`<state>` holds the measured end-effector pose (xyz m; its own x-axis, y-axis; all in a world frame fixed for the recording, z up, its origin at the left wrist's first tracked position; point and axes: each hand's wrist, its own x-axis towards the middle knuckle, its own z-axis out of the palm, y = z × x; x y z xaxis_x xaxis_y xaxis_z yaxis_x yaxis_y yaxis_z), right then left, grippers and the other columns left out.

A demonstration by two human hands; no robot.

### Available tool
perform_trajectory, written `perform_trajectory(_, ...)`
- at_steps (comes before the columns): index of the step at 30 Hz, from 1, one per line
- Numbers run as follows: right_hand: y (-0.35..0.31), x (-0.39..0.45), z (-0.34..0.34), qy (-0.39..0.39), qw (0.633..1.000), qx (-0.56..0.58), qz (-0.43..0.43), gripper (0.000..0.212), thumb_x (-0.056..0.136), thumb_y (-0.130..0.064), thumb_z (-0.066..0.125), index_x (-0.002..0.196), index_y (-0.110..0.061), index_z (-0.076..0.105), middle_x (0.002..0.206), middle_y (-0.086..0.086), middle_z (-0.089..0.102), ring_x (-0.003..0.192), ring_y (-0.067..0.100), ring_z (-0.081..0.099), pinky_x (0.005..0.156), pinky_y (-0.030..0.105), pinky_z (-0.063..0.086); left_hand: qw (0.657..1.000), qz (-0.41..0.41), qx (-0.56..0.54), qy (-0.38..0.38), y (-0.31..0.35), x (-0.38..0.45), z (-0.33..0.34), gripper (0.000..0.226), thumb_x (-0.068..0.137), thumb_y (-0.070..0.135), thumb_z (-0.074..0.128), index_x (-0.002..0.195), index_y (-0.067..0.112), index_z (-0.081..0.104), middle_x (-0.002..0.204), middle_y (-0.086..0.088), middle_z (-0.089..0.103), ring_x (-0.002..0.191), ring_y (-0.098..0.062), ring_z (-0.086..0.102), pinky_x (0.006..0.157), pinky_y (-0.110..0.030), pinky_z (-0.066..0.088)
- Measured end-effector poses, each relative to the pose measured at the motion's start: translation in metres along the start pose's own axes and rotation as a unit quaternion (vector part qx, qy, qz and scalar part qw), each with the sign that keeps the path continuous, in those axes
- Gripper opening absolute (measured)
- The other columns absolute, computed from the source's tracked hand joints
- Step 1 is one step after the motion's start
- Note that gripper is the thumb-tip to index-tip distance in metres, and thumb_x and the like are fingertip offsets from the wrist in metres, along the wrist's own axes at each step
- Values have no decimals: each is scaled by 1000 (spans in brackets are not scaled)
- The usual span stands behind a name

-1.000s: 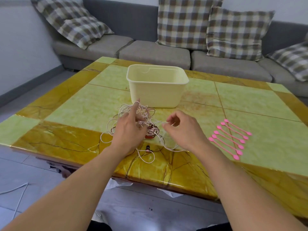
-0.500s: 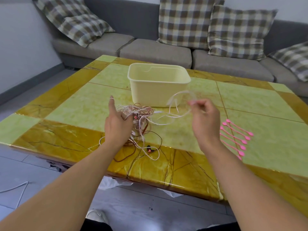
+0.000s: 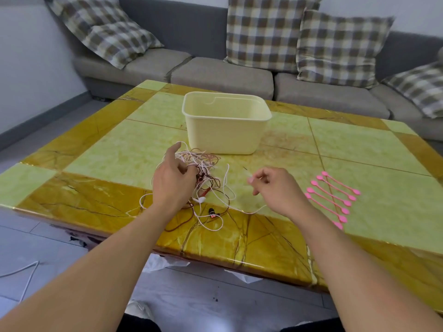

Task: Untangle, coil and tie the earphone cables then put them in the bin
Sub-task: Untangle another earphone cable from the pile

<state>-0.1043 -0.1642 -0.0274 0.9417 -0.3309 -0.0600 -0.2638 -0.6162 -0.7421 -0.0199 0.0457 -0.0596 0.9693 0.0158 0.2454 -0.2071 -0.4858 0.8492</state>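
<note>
A tangle of white and dark red earphone cables [image 3: 206,168] lies on the table in front of the cream bin [image 3: 225,133]. My left hand [image 3: 171,183] sits on the tangle's left side, fingers curled into the strands and holding them. My right hand [image 3: 273,188] hovers to the right of the tangle with fingers curled, thumb and forefinger pinching what looks like a thin, blurred white strand. A white cable [image 3: 249,212] trails from the tangle toward that hand. A small dark earbud [image 3: 212,213] lies near the front edge.
Several pink cable ties [image 3: 333,197] lie in a row to the right of my right hand. The yellow-green tiled table [image 3: 107,152] ends just below my wrists. Behind it stands a grey sofa [image 3: 220,75] with checked cushions. A white cord [image 3: 26,271] lies on the floor at left.
My right hand, which had pulled a white cable loop up and to the right, has dropped back toward the table. The loop has slackened onto the table. My left hand stays on the tangle.
</note>
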Motion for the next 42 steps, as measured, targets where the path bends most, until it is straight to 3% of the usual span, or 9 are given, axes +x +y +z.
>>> perform_trajectory(5, -7, -4, 10, 99, 970, -215, -54, 36, 91, -28, 71, 127, -26, 65, 128, -2, 60, 124, 22, 49, 105, 34, 38, 1000, -5, -20, -9, 4, -3, 3, 67, 91, 15, 55, 154, 26, 33, 52, 15, 53, 62, -17, 54, 65, -40, 48)
perform_trajectory(9, -31, -14, 29, 31, 987, -87, -134, 18, 89, -38, 74, 104, -28, 76, 96, -12, 70, 90, 10, 64, 87, 34, 53, 998, -13, -43, -34, 9, -5, 3, 58, 93, 12, 49, 147, 30, 42, 52, 15, 55, 58, -16, 53, 66, -40, 50)
perform_trajectory(13, -26, -18, 53, -39, 977, -193, -86, 34, 90, -53, 68, 111, -28, 75, 104, -3, 73, 96, 22, 66, 79, 35, 54, 989, -57, -117, -67, 11, -3, 1, 47, 98, 8, 40, 133, 33, 57, 75, 4, 70, 61, -7, 63, 56, -20, 47)
perform_trajectory(20, -31, -9, 38, 40, 990, 35, -129, 24, 104, -33, 55, 93, -23, 74, 90, -9, 74, 78, 14, 65, 73, 33, 50, 979, -94, -155, -87, 11, -5, -6, 36, 102, 12, 38, 101, 22, 72, 67, 1, 71, 59, -4, 61, 57, -23, 46)
perform_trajectory(26, -37, -2, 15, 162, 933, 306, -96, 27, 109, -22, 43, 93, -17, 64, 99, -5, 77, 94, 12, 72, 85, 39, 59, 990, -95, -51, -88, 9, -5, -4, 30, 101, 24, 46, 94, 10, 72, 92, -10, 75, 81, -21, 64, 81, -45, 52)
perform_trajectory(32, -32, -13, 27, 41, 981, 177, -69, 13, 85, -36, 81, 80, -26, 73, 77, -5, 75, 71, 14, 71, 75, 50, 61, 989, -65, -42, -130, 11, -8, -5, 26, 97, 36, 57, 83, 26, 77, 78, 13, 76, 77, -13, 72, 75, -37, 56)
perform_trajectory(36, -35, -16, 46, -2, 993, 117, -21, 33, 70, -53, 87, 84, -27, 72, 78, -8, 76, 72, 6, 71, 69, 32, 60, 990, -31, -60, -124, 17, -11, -4, 26, 96, 28, 60, 78, 25, 78, 77, 15, 75, 78, -8, 69, 69, -28, 50)
perform_trajectory(39, -34, -14, 48, 27, 995, 94, -12, 34, 73, -46, 88, 88, -27, 65, 78, -10, 76, 67, 2, 68, 56, 17, 46, 987, -19, -83, -134, 17, -14, -4, 28, 99, 24, 58, 78, 18, 77, 79, 7, 75, 78, -21, 67, 66, -29, 48)
perform_trajectory(42, -32, -9, 45, 12, 991, 134, -13, 20, 82, -27, 84, 89, -24, 66, 77, -7, 77, 70, 9, 73, 70, 30, 59, 981, -39, -121, -143, 16, -14, -3, 31, 104, 22, 50, 86, 8, 71, 78, 5, 76, 74, -17, 66, 68, -28, 53)
